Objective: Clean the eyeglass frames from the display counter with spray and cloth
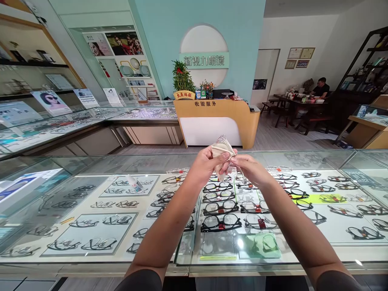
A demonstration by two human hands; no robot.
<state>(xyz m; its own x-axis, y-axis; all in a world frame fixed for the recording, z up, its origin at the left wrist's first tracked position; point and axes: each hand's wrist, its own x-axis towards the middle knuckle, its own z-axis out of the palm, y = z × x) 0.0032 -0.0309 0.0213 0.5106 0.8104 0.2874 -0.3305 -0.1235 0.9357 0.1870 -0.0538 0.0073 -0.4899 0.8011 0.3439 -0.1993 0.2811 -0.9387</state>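
Observation:
Over the glass display counter (189, 268), a folded beige cloth (220, 148) is held up between both hands. My left hand (207, 163) is closed on the cloth, its thumb pressed across the front. My right hand (250, 166) pinches at the cloth's right edge, fingertips touching it. A thin, clear-looking piece (241, 174) hangs below my right fingers; whether it is a glasses temple I cannot tell. Beneath the hands, rows of eyeglasses (220, 221) lie inside the counter, several with red tags.
A small white bottle (135, 184) stands on the left of the counter, with a white-and-blue box (27, 186) farther left. A green case or tray (260, 245) shows near the front. Beyond is a wooden cashier desk (248, 125); a person (321, 89) sits at a table back right.

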